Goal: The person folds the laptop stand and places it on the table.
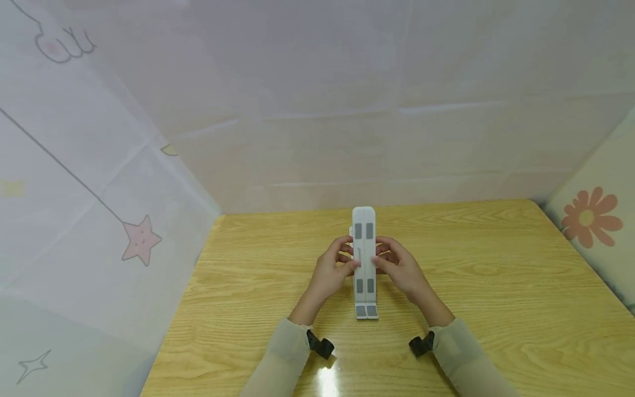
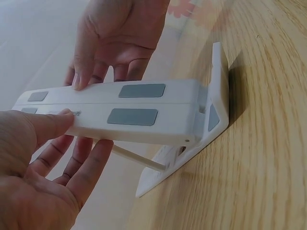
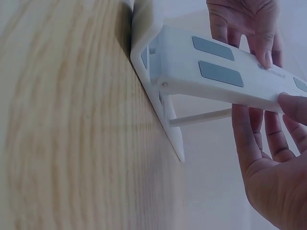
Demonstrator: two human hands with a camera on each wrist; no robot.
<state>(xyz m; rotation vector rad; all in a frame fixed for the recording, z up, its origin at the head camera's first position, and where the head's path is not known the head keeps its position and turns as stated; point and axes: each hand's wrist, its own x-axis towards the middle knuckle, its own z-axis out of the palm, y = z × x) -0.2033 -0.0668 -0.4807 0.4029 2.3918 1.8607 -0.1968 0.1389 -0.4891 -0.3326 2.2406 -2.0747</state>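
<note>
A white folding laptop stand (image 1: 365, 259) with grey rubber pads (image 2: 142, 90) stands tilted up on the table, its two long halves side by side along a seam. My left hand (image 1: 331, 270) grips its left edge, thumb on the top face and fingers underneath. On the opposite edge, my right hand (image 1: 401, 271) holds it the same way. The wrist views show the white base (image 2: 156, 179) resting on the wood, and a thin support rod (image 3: 201, 118) running between base and raised part. A short lip (image 1: 366, 311) bends out at the lower end.
The wood-grain table (image 1: 258, 275) extends to both sides of the stand. Behind it hangs a pale cloth backdrop (image 1: 317, 149), with printed side panels left and right. A black wrist camera (image 1: 321, 345) sits at the left cuff, another (image 1: 421, 344) at the right.
</note>
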